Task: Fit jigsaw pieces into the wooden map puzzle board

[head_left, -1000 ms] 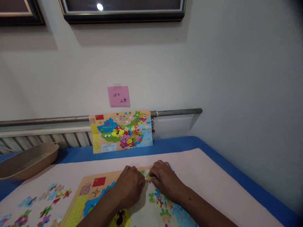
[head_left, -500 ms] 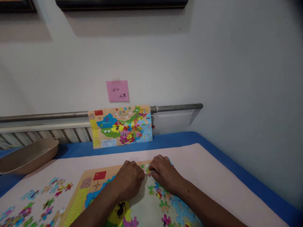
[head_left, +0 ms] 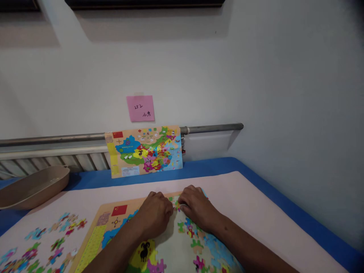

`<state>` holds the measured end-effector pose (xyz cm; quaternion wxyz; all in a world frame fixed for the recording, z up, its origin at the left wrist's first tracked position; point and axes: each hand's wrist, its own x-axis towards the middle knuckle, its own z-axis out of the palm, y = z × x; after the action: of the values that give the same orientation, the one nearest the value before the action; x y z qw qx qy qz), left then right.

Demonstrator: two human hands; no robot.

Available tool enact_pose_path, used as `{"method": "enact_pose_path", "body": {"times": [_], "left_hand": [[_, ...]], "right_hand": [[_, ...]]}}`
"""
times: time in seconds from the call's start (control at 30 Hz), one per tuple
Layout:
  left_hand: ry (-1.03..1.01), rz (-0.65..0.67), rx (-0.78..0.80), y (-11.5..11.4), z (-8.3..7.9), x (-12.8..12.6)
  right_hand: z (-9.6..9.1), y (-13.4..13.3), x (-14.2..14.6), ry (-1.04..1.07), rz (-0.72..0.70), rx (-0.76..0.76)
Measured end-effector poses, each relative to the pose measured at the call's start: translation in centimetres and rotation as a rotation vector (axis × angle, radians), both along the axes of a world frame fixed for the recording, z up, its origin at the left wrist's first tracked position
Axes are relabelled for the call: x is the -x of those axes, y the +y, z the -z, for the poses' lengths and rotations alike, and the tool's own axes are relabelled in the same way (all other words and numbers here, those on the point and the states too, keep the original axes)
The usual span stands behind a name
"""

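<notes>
A wooden map puzzle board [head_left: 110,217] lies on the pale mat in front of me, partly filled with coloured pieces. My left hand [head_left: 155,218] and my right hand [head_left: 196,207] rest on its upper middle, fingers curled and nearly touching. Between their fingertips sits a small green and pink puzzle piece [head_left: 176,204], pinched or pressed from both sides. Several placed pieces [head_left: 196,246] show below my right wrist.
Loose puzzle pieces [head_left: 54,242] are scattered on the mat at the left. A tan oval tray [head_left: 31,185] sits at the far left. A reference map picture [head_left: 144,151] leans against the radiator, under a pink note [head_left: 140,108]. A blue table edge [head_left: 298,220] runs along the right.
The view has tilted down slightly, showing more of the board. Both hands stay together on the same small piece with hardly any movement.
</notes>
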<state>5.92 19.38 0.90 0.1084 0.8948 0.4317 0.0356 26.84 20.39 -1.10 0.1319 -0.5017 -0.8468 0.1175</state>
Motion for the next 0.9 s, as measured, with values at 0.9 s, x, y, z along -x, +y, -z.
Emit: {"method": "enact_pose_path", "body": {"times": [0.9], "left_hand": [[0.007,-0.003,-0.026,-0.1,0.5,0.0]], "right_hand": [[0.4,-0.1,-0.1,0.054,0.001,-0.017]]}}
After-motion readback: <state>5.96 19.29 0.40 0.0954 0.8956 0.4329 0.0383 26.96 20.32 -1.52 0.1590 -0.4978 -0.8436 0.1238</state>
